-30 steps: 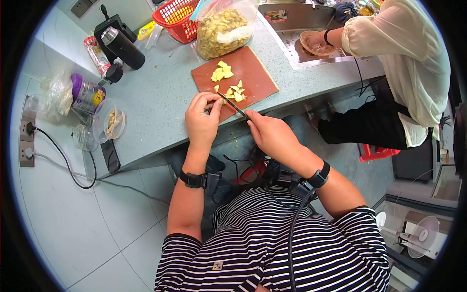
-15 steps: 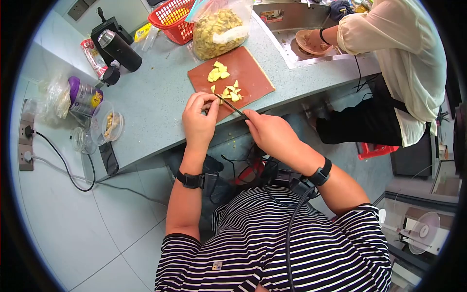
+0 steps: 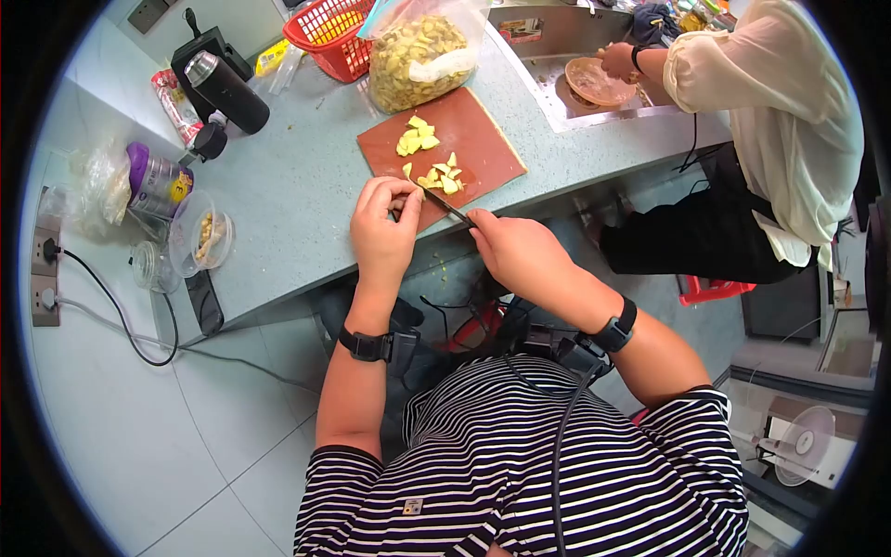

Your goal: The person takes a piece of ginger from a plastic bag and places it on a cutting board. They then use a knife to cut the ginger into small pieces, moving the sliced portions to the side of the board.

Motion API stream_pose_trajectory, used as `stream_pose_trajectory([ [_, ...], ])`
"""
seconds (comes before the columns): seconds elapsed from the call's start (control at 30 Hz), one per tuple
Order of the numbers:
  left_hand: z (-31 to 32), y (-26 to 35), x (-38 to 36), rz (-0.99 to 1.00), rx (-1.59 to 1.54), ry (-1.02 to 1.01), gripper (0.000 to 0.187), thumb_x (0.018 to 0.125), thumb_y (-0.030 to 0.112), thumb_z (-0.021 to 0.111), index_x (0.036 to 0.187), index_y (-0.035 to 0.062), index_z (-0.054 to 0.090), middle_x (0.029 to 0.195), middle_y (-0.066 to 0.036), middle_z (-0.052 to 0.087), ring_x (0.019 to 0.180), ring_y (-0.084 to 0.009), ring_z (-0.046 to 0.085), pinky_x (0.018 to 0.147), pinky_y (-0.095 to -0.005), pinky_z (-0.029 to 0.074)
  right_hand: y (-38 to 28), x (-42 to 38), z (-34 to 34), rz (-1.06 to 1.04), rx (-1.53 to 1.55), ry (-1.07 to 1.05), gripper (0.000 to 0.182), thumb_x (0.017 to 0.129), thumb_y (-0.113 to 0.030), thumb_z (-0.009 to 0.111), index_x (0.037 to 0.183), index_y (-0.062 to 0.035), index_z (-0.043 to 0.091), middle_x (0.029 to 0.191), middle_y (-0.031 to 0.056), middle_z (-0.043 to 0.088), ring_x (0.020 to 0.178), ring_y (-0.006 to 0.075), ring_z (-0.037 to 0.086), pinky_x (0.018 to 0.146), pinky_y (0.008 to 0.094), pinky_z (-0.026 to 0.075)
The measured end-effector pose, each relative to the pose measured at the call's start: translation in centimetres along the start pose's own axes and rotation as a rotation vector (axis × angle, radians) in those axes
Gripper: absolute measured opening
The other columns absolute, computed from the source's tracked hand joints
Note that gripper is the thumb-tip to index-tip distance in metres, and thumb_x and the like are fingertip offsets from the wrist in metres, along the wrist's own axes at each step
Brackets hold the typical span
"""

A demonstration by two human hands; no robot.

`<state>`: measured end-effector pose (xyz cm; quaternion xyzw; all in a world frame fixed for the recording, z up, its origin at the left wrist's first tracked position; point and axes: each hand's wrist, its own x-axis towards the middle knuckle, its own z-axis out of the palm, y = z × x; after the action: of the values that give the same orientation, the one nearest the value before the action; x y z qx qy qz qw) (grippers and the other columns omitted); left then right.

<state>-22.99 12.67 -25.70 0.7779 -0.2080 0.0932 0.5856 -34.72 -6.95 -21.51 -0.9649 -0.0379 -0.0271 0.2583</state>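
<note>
My left hand [image 3: 385, 223] is closed, thumb and fingers pinched at the near-left edge of the brown cutting board [image 3: 483, 139]. Between its fingertips is a small piece that looks like ginger, mostly hidden. My right hand [image 3: 515, 246] is wrapped around the handle of a knife [image 3: 447, 207], its dark narrow blade pointing at the left fingertips. On the board lie two groups of cut yellow ginger pieces, a far pile [image 3: 417, 136] and a nearer scatter [image 3: 444, 176]. Behind the board stands a clear bag [image 3: 418, 60] full of similar pieces.
A red basket [image 3: 339, 56], black thermos [image 3: 227, 93], purple-lidded can [image 3: 160, 181], plastic tub [image 3: 200, 237] and phone [image 3: 205, 304] are on the counter. To the right, another person [image 3: 761, 93] works over the sink [image 3: 548, 46] with a bowl [image 3: 594, 84]. Cables hang below.
My hands have barely moved; the knife tip has shifted slightly at my left fingertips. The other person's hand has moved up and left over the bowl, showing more of its inside.
</note>
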Motion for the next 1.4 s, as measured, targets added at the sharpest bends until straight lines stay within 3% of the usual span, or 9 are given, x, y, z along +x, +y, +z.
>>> stream_pose_trajectory([
  [0.07, 0.2, -0.1, 0.1, 0.043, 0.025, 0.022, 0.01, 0.1, 0.001, 0.085, 0.106, -0.0021, 0.078, 0.113, -0.01, 0.075, 0.085, -0.016, 0.075, 0.076, -0.0311, 0.061, -0.1, -0.4, -0.1, -0.022, 0.013, 0.037, 0.025, 0.115, -0.022, 0.062, 0.126, -0.0003, 0.064, 0.084, 0.0243, 0.077, 0.081, 0.0472, 0.077, 0.074, 0.0606, 0.061],
  [0.17, -0.1, 0.3, 0.1, 0.058, 0.028, -0.005, 0.01, 0.1, 0.0, 0.084, 0.107, -0.002, 0.078, 0.112, -0.01, 0.075, 0.089, -0.018, 0.075, 0.078, -0.0325, 0.062, 0.1, 0.3, 0.3, 0.079, 0.058, -0.029, 0.027, 0.115, -0.023, 0.062, 0.129, -0.0001, 0.065, 0.089, 0.0265, 0.078, 0.086, 0.0491, 0.077, 0.077, 0.0614, 0.061],
  [0.3, -0.8, 0.1, 0.4, 0.109, 0.014, -0.05, 0.01, 0.1, -0.001, 0.084, 0.107, -0.0017, 0.078, 0.112, -0.011, 0.076, 0.09, -0.0199, 0.075, 0.08, -0.0337, 0.062, 0.5, -0.3, 1.1, 0.109, 0.233, 0.031, 0.029, 0.115, -0.024, 0.062, 0.134, -0.0013, 0.067, 0.093, 0.0285, 0.078, 0.089, 0.051, 0.077, 0.08, 0.0624, 0.06],
  [0.4, -0.7, 0.0, 0.2, 0.064, -0.002, -0.056, 0.009, 0.102, 0.001, 0.083, 0.109, -0.0028, 0.079, 0.114, -0.008, 0.076, 0.094, -0.0158, 0.074, 0.083, -0.0301, 0.061, 0.6, -0.8, 1.0, 0.132, 0.31, 0.032, 0.03, 0.116, -0.024, 0.061, 0.137, -0.0027, 0.068, 0.096, 0.0295, 0.078, 0.092, 0.052, 0.076, 0.082, 0.0619, 0.06],
  [0.47, -0.5, 0.2, 0.1, 0.09, 0.054, -0.055, 0.01, 0.099, -0.001, 0.084, 0.107, -0.0019, 0.077, 0.111, -0.011, 0.076, 0.091, -0.0203, 0.075, 0.081, -0.0337, 0.062, 0.3, -1.1, 0.4, 0.16, 0.378, 0.042, 0.031, 0.116, -0.024, 0.061, 0.137, -0.0026, 0.069, 0.099, 0.0299, 0.078, 0.094, 0.0517, 0.076, 0.083, 0.0604, 0.06],
  [0.67, -0.1, 0.4, -0.2, 0.069, 0.032, -0.026, 0.012, 0.098, 0.0, 0.087, 0.105, -0.0025, 0.077, 0.109, -0.009, 0.075, 0.088, -0.0144, 0.071, 0.079, -0.0298, 0.059, 0.3, -1.9, 0.0, 0.133, 0.399, 0.076, 0.032, 0.116, -0.024, 0.061, 0.14, -0.0036, 0.069, 0.1, 0.0293, 0.078, 0.094, 0.0521, 0.076, 0.083, 0.0595, 0.06],
  [0.77, -0.1, 0.2, -0.1, 0.16, 0.085, -0.034, 0.015, 0.097, -0.001, 0.088, 0.106, -0.0016, 0.075, 0.11, -0.009, 0.075, 0.083, -0.0168, 0.074, 0.074, -0.0311, 0.061, 0.4, -2.2, 0.0, 0.136, 0.403, 0.052, 0.032, 0.116, -0.023, 0.061, 0.141, -0.0047, 0.069, 0.1, 0.029, 0.078, 0.094, 0.052, 0.076, 0.083, 0.0594, 0.059],
  [1.4, 0.0, 0.3, -0.2, 0.186, 0.102, -0.032, 0.016, 0.097, -0.002, 0.087, 0.104, -0.0016, 0.073, 0.108, -0.01, 0.075, 0.084, -0.0185, 0.074, 0.073, -0.0313, 0.06, 0.3, -2.5, 0.6, 0.096, 0.378, 0.093, 0.03, 0.115, -0.022, 0.062, 0.138, -0.0035, 0.069, 0.096, 0.0287, 0.078, 0.09, 0.0513, 0.076, 0.08, 0.0603, 0.06],
])
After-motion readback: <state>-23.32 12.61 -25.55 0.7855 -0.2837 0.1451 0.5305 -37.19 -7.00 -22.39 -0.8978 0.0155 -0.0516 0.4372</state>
